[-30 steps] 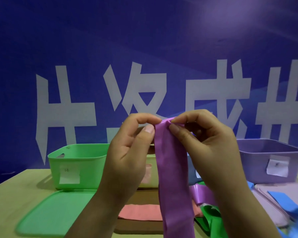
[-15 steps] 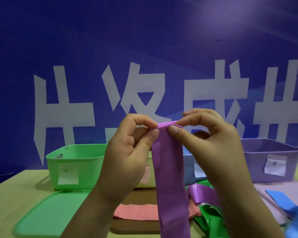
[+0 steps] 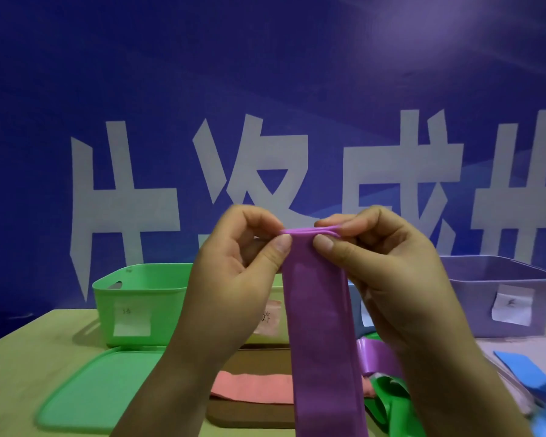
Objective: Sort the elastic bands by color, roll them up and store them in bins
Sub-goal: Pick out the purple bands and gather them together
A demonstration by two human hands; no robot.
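A blue wall with big white characters backs the table (image 3: 19,367), where the left hand (image 3: 234,279) and right hand (image 3: 388,279) each pinch the top edge of a purple band (image 3: 322,342) hanging between them, its tail cut off below. The hands hide the middle bins, leaving only the green bin (image 3: 139,298) beyond the left hand and the purple bin (image 3: 501,298) beyond the right. Since a second ago the top edge has been folded flatter and wider.

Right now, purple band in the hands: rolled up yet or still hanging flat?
Barely started. Purple band has one small fold at its top edge, pinched between left hand and right hand; the rest hangs flat.
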